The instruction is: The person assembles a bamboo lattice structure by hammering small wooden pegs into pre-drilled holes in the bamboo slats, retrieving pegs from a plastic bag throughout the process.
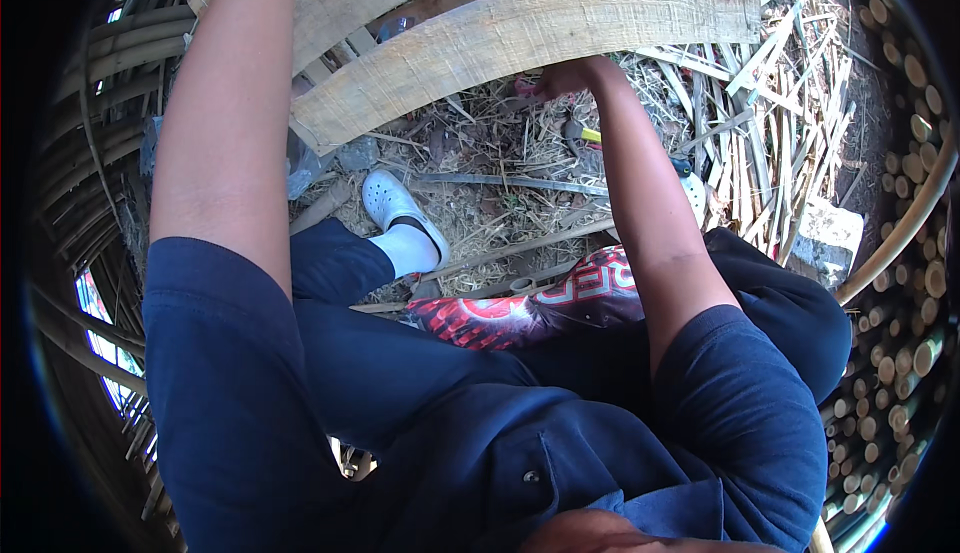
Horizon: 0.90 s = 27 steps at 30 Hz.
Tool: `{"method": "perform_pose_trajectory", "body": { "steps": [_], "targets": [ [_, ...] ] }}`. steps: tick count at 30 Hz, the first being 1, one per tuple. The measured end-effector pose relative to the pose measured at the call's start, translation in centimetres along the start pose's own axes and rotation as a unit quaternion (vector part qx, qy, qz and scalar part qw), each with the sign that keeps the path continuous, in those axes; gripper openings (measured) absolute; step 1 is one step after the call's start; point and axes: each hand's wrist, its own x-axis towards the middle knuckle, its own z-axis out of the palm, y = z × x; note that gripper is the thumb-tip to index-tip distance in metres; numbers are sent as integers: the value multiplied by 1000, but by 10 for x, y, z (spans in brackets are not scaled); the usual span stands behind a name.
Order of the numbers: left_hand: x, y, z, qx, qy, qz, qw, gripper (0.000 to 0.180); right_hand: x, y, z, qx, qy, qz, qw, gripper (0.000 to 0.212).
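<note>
Large letters mark red-and-black fabric [500, 319]; whether the right hand [566, 77] grips anything, I cannot tell.

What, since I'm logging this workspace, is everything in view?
Wooden planks: at least two, pale, top
Bamboo strips: many, tan, upper right
Pole ends: many, tan, right edge
Slats: many, brown, left edge
Block: one, pale, right
Straw litter: uncounted, tan, ground
Flat strip: one, grey, centre
Small object: one, yellow, upper middle
Printed material: one, red and dark, lower centre
Shoes: two, pale, centre, one mostly hidden
Shirt: one, dark blue, bottom
Trousers: one pair, dark blue, lower middle
Arms: two, bare, left and right
Right hand: one, bare, beside front plank
Left hand: out of frame
</note>
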Motion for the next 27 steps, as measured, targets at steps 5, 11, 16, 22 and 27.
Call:
{"method": "perform_pose_trajectory", "body": {
  "steps": [5,11,16,22,27],
  "targets": [
    [-2,-1,0,-16,-8,-10,1000,48,-15,-1,13,13,-49,-13,999,39],
    [-4,8,-4,-43,-16,-2,999,46,-5,-49,73,24,85,43,995,23],
    [-3,-11,3,-79,-2,-16,997,44,-17,-51,47,78,157,159,972,30],
    [-5,-3,-4,-39,-13,4,999,46,-28,-38,26,80,153,181,968,27],
    [1,-3,2,-31,-8,-10,999,49,-13,-33,53,77,101,116,985,27]
  ]
}}
